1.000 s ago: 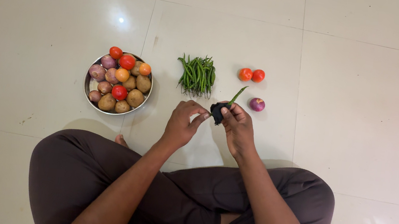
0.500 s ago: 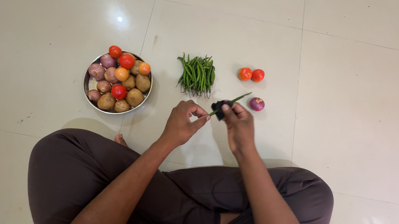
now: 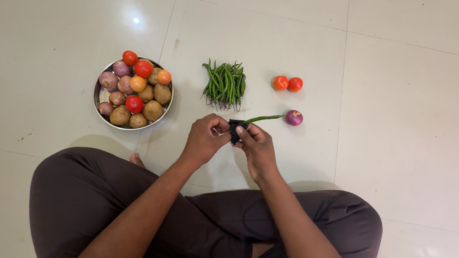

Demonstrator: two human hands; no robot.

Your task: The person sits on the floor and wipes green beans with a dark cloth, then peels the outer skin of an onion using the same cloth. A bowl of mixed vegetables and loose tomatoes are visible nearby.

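I sit cross-legged on a tiled floor. My right hand (image 3: 259,147) holds a small black object (image 3: 235,130) in its fingertips. A long green bean (image 3: 264,117) sticks out of it, up and to the right. My left hand (image 3: 204,139) pinches the left side of the same black object. Both hands meet just above my knees. What the black object is cannot be made out.
A steel bowl (image 3: 96,96) with potatoes, onions and tomatoes stands at the left. A pile of green beans (image 3: 225,84) lies ahead of my hands. Two tomatoes (image 3: 287,84) and a purple onion (image 3: 294,117) lie to the right of it.
My left hand has closed in and now pinches the black object. The green bean has tipped lower, pointing more to the right.
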